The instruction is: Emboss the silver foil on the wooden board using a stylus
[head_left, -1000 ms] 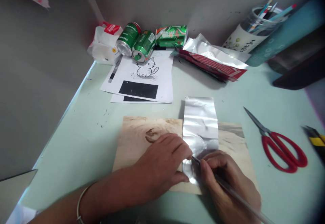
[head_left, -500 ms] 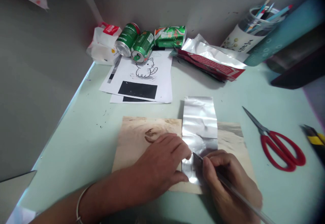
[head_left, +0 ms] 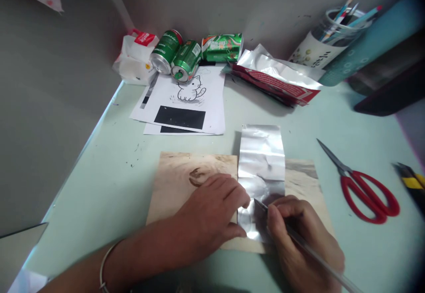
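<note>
A strip of shiny metal sheet [head_left: 261, 162] lies across a pale wooden board [head_left: 181, 182] on the light green table [head_left: 109, 182]. My left hand [head_left: 212, 215] rests flat on the board, its fingertips pressing the strip's left edge. My right hand [head_left: 303, 240] is closed round a thin pen-like tool [head_left: 299, 244]. The tool's tip touches the lower part of the strip, just right of my left fingertips.
Red-handled scissors [head_left: 365, 189] lie to the right, and a yellow-black knife [head_left: 411, 179] at the far right edge. At the back are green cans [head_left: 177, 56], printed sheets with a cat drawing [head_left: 186, 102], cut can sheets [head_left: 275, 78], a white bag [head_left: 134, 58] and a pen cup [head_left: 328, 36].
The tool's tip has crept slightly up and to the right along the metal strip, and my right hand has shifted with it. My left hand has stayed put.
</note>
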`<state>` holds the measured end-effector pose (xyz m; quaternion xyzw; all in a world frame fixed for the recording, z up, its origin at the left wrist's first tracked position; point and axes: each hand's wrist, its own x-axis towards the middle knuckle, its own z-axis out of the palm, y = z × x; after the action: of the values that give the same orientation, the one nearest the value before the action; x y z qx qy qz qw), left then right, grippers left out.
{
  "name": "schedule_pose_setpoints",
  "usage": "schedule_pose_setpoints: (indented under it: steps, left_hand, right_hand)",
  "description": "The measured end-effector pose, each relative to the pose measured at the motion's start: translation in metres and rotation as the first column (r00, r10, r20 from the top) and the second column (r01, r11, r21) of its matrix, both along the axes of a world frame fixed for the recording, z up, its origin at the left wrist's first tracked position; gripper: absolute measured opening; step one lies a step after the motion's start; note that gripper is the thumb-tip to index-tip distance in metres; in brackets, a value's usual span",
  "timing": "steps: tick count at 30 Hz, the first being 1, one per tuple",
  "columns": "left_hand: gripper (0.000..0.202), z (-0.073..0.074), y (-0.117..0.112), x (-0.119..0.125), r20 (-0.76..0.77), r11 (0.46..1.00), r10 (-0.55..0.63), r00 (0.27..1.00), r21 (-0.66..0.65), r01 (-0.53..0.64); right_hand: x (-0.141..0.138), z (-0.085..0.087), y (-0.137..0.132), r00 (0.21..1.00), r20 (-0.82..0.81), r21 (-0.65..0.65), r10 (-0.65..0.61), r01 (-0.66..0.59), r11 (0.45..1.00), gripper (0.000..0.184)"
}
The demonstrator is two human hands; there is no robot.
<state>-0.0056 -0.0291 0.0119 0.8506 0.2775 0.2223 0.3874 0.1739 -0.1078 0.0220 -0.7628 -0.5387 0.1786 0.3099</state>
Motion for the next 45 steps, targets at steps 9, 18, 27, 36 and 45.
schedule_pose_setpoints:
  steps: [9, 18, 27, 36, 45]
  left_hand:
    - [0.049, -0.001, 0.001, 0.0, -0.012, 1.0, -0.005, 1.0, -0.013, 0.005]
    - [0.043, 0.006, 0.001, -0.002, -0.065, 0.999, -0.025, 0.998, -0.028, 0.023]
    - [0.04, 0.009, -0.001, -0.003, -0.113, 1.0, -0.017, 0.993, 0.013, 0.019]
    - [0.048, 0.011, -0.007, -0.002, -0.112, 0.991, -0.006, 0.994, 0.134, 0.021]
    - [0.068, 0.001, -0.007, -0.001, -0.137, 0.958, 0.037, 0.99, 0.288, 0.003]
  right_hand:
    - [0.002, 0.001, -0.001, 0.988, -0.153, -0.036, -0.004, -0.001, 0.999, 0.024]
    - [0.017, -0.002, 0.002, 0.852, -0.523, 0.027, 0.014, 0.0, 1.0, 0.028]
    - [0.003, 0.005, 0.002, 0.877, -0.477, 0.077, 0.052, -0.017, 0.997, 0.027]
    - [0.017, 0.008, -0.012, 0.944, -0.327, 0.152, -0.044, 0.099, 0.983, 0.019]
    - [0.04, -0.015, -0.031, 0.983, 0.185, 0.186, -0.007, -0.028, 0.982, 0.033]
